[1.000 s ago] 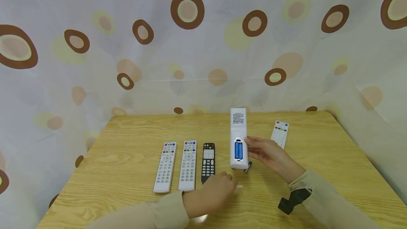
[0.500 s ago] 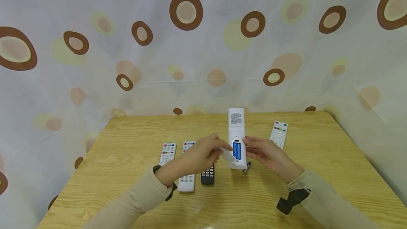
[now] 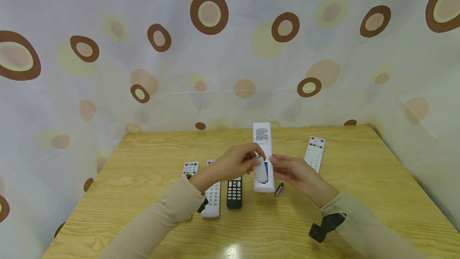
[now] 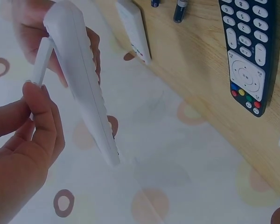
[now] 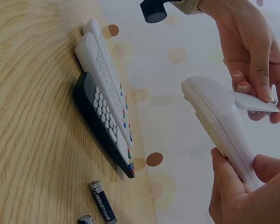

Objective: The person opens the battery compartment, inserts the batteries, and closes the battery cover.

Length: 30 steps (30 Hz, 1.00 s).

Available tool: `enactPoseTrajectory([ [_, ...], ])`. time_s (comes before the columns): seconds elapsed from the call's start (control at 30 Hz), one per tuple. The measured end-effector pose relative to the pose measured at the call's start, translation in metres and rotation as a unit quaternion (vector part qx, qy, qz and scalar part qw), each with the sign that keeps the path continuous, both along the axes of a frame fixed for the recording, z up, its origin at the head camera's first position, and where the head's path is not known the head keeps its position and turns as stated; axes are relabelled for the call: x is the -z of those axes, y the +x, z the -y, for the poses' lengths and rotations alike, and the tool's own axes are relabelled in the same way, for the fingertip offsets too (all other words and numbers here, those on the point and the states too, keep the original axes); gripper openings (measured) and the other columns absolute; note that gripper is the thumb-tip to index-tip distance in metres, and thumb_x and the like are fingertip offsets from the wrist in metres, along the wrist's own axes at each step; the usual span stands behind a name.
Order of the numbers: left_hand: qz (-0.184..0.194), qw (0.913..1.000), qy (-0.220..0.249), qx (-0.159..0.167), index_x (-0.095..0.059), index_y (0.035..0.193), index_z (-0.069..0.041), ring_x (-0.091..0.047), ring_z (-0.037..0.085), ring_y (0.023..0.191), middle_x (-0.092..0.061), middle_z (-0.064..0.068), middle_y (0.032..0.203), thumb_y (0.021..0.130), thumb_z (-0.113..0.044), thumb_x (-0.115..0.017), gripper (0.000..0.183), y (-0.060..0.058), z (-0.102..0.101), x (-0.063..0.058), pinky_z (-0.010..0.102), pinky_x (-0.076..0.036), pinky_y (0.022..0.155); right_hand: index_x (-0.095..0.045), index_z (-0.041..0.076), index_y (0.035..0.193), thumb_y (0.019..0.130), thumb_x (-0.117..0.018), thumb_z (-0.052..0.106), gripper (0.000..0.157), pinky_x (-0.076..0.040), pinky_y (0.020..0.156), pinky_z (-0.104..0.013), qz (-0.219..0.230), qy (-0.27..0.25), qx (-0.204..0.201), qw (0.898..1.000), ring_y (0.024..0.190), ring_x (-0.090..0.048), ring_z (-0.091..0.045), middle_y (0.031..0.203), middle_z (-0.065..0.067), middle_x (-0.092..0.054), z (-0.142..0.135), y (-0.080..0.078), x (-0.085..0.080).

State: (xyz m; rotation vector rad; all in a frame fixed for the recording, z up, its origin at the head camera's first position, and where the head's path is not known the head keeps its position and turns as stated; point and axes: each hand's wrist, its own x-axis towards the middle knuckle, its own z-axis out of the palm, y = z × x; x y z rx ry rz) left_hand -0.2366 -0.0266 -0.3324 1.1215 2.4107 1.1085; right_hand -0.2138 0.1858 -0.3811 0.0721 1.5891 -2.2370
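My right hand [image 3: 298,173] grips a white remote control [image 3: 261,131], back side up and raised off the table, bottom end toward me. Blue batteries [image 3: 266,169] show in its uncovered compartment. A white battery cover [image 3: 260,173] is pinched between the thumb and fingers of my left hand [image 3: 237,163]. In the left wrist view the cover [image 4: 41,60] slants away from the remote's back [image 4: 70,65], one end touching near the remote's bottom. The right wrist view shows that same slant of the cover [image 5: 254,103].
Loose dark batteries [image 5: 102,201] lie on the wooden table [image 3: 341,219] below the held remote. To the left rest a black remote [image 3: 234,193] and two white ones, the nearer a white remote [image 3: 212,205] partly behind my left arm. Another white remote [image 3: 314,153] lies right.
My left hand has risen from the table beside the black remote, bringing the battery cover to the compartment, which it now partly hides. The held remote has shifted slightly left.
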Motion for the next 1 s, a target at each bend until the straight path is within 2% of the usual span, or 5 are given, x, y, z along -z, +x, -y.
enactPoseTrajectory([
  [0.2,-0.012,0.9997,-0.020,-0.009,-0.063,0.111,-0.008,-0.058,0.013,0.068,-0.061,0.003,0.085,0.097,-0.006,-0.056,0.016,0.002,-0.006,0.001,0.020,-0.050,0.059,-0.022,-0.018,0.142,0.099,-0.052,0.009,0.059,-0.052,0.088,-0.028,-0.004,0.009,0.001,1.000,0.097,-0.061,-0.014,0.115,-0.013,-0.054,0.003,0.001,-0.001],
  [0.37,-0.053,0.9977,-0.029,-0.031,-0.068,0.114,-0.007,-0.052,0.013,0.071,-0.054,0.003,0.086,0.094,-0.007,-0.061,0.021,0.005,-0.007,0.003,0.019,-0.045,0.060,-0.020,-0.019,0.142,0.099,-0.050,0.007,0.058,-0.052,0.089,-0.028,-0.008,0.005,0.002,1.000,0.096,-0.062,-0.014,0.112,-0.011,-0.056,0.003,0.002,0.000],
  [0.57,-0.065,0.9965,-0.022,-0.049,-0.066,0.119,-0.005,-0.049,0.011,0.070,-0.052,0.003,0.085,0.092,-0.004,-0.063,0.027,0.008,-0.010,0.010,0.018,-0.044,0.059,-0.020,-0.019,0.142,0.100,-0.049,0.005,0.056,-0.052,0.089,-0.028,-0.007,-0.008,0.006,1.000,0.096,-0.062,-0.013,0.110,-0.009,-0.057,0.003,0.001,0.001],
  [0.8,-0.063,0.9960,0.004,-0.063,-0.054,0.111,-0.003,-0.050,0.008,0.065,-0.057,0.004,0.079,0.088,-0.003,-0.068,0.026,0.008,-0.015,0.018,0.017,-0.044,0.057,-0.023,-0.017,0.143,0.098,-0.053,0.005,0.058,-0.053,0.086,-0.026,-0.006,-0.012,0.028,1.000,0.094,-0.062,-0.012,0.104,-0.006,-0.060,0.003,0.003,-0.002],
  [1.0,-0.092,0.9939,-0.008,-0.061,-0.057,0.106,-0.002,-0.049,0.010,0.067,-0.054,0.003,0.081,0.088,-0.006,-0.070,0.023,0.008,-0.015,0.019,0.017,-0.042,0.059,-0.023,-0.017,0.143,0.098,-0.053,0.006,0.058,-0.052,0.087,-0.027,-0.002,-0.001,0.024,1.000,0.094,-0.062,-0.012,0.106,-0.007,-0.058,0.003,0.002,-0.001],
])
